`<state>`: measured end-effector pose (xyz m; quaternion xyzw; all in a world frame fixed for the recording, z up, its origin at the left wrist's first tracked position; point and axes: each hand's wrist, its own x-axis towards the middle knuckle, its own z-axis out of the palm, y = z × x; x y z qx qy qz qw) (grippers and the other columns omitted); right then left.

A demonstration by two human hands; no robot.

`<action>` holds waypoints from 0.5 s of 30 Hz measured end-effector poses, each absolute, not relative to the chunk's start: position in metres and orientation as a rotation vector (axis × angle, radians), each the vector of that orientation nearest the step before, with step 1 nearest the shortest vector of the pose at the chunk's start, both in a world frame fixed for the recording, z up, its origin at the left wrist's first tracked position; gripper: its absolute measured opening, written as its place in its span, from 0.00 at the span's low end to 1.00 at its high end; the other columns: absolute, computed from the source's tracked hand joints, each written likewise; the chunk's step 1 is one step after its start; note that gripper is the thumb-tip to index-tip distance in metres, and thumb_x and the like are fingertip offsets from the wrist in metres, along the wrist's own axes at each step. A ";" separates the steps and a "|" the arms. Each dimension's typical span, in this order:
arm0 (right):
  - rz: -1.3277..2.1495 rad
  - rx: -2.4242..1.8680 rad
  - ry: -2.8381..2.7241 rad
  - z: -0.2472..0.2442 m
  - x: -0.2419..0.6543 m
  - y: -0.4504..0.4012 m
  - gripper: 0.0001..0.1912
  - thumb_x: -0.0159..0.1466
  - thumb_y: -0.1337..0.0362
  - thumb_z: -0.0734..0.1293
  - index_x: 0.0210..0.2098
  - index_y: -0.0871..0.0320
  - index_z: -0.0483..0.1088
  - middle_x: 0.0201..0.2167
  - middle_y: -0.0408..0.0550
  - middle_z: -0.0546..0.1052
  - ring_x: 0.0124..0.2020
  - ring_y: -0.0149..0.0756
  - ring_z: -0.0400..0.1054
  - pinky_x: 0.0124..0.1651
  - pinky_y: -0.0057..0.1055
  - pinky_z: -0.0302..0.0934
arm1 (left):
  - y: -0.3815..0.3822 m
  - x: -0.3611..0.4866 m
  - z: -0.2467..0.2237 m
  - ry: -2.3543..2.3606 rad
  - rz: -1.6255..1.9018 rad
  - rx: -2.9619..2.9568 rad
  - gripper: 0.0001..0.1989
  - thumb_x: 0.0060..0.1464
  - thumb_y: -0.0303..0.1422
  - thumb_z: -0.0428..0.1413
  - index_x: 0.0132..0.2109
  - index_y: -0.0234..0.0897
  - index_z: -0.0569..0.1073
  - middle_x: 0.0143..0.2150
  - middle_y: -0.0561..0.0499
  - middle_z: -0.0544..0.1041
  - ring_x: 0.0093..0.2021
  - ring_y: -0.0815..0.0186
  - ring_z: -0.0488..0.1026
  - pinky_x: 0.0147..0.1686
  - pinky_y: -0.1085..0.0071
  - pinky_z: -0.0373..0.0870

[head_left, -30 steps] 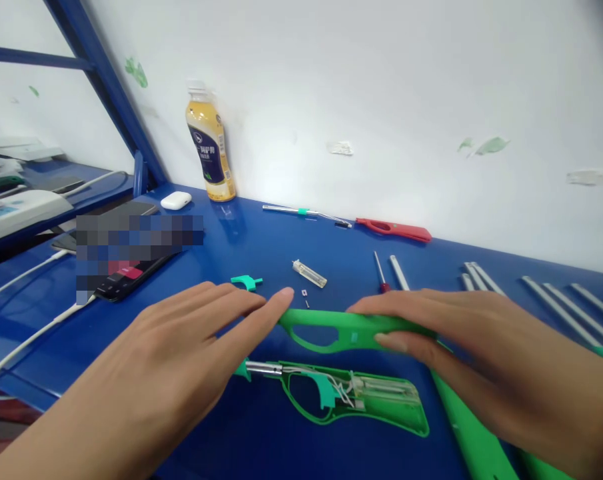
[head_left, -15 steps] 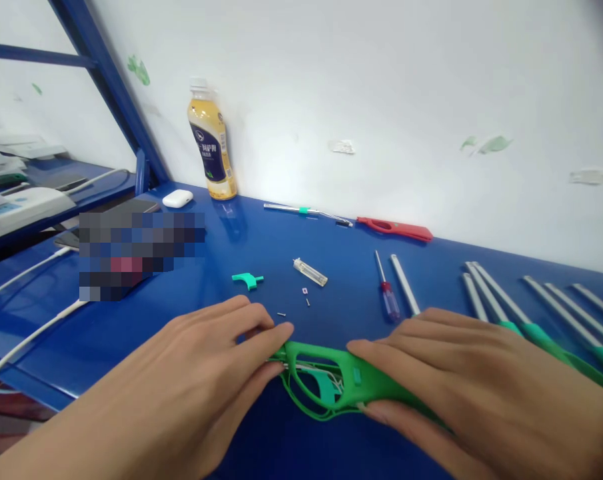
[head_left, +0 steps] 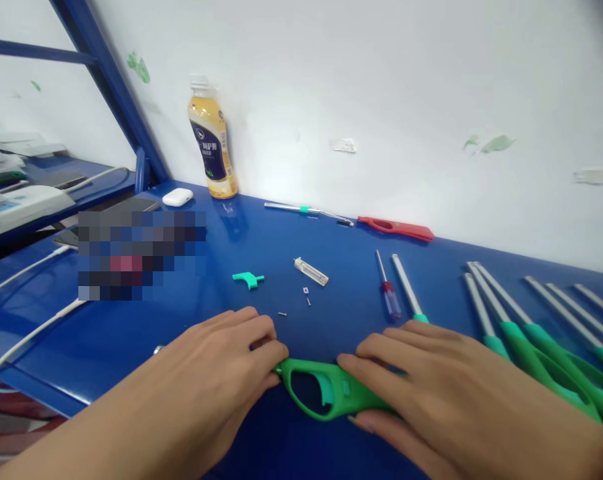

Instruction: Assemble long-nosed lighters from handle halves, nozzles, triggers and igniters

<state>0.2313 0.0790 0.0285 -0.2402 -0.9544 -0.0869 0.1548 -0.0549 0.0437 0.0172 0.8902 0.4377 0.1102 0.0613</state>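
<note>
Both hands grip a green long-reach lighter (head_left: 339, 393) low over the blue table. My left hand (head_left: 221, 370) pinches its narrow front end; the metal tube is hidden there. My right hand (head_left: 421, 380) wraps the wide rear of the handle, thumb and fingers on opposite edges. A teal trigger (head_left: 325, 387) shows inside the handle's loop. Beyond the hands lie a loose teal trigger (head_left: 250, 279), a clear fuel tank (head_left: 311, 271), a tiny pinkish-white part (head_left: 306, 291) and two small screws (head_left: 282, 314).
A purple-handled screwdriver (head_left: 390, 297) lies near several green lighters (head_left: 546, 360) at right. Along the wall are a red lighter shell (head_left: 398, 229), a metal tube (head_left: 301, 209), a yellow drink bottle (head_left: 212, 147) and a white earbud case (head_left: 178, 197). White cables (head_left: 26, 267) run at left.
The green lighter's two shell halves, gapped with wires showing before, now sit together. Both hands have shifted slightly down, toward me, with it.
</note>
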 end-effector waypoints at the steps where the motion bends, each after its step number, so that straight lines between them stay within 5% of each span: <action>1: -0.255 -0.683 -2.735 0.028 0.231 0.078 0.25 0.53 0.53 0.89 0.40 0.51 0.76 0.40 0.35 0.86 0.36 0.39 0.82 0.40 0.41 0.71 | 0.044 -0.055 0.016 1.334 0.317 2.682 0.11 0.69 0.22 0.58 0.47 0.44 0.82 0.44 0.51 0.82 0.42 0.55 0.81 0.43 0.60 0.81; 6: -0.270 -0.702 -2.766 0.026 0.230 0.077 0.25 0.53 0.54 0.89 0.42 0.51 0.78 0.42 0.36 0.87 0.37 0.39 0.82 0.37 0.41 0.72 | 0.043 -0.053 0.014 1.338 0.341 2.647 0.13 0.67 0.20 0.58 0.44 0.44 0.82 0.42 0.52 0.81 0.39 0.57 0.79 0.40 0.62 0.79; 15: -0.432 -0.613 -2.866 0.022 0.232 0.072 0.14 0.71 0.64 0.75 0.55 0.58 0.83 0.40 0.46 0.87 0.37 0.41 0.82 0.39 0.39 0.74 | 0.043 -0.048 0.009 1.335 0.582 2.595 0.16 0.68 0.18 0.54 0.40 0.41 0.82 0.39 0.52 0.79 0.35 0.63 0.77 0.35 0.69 0.73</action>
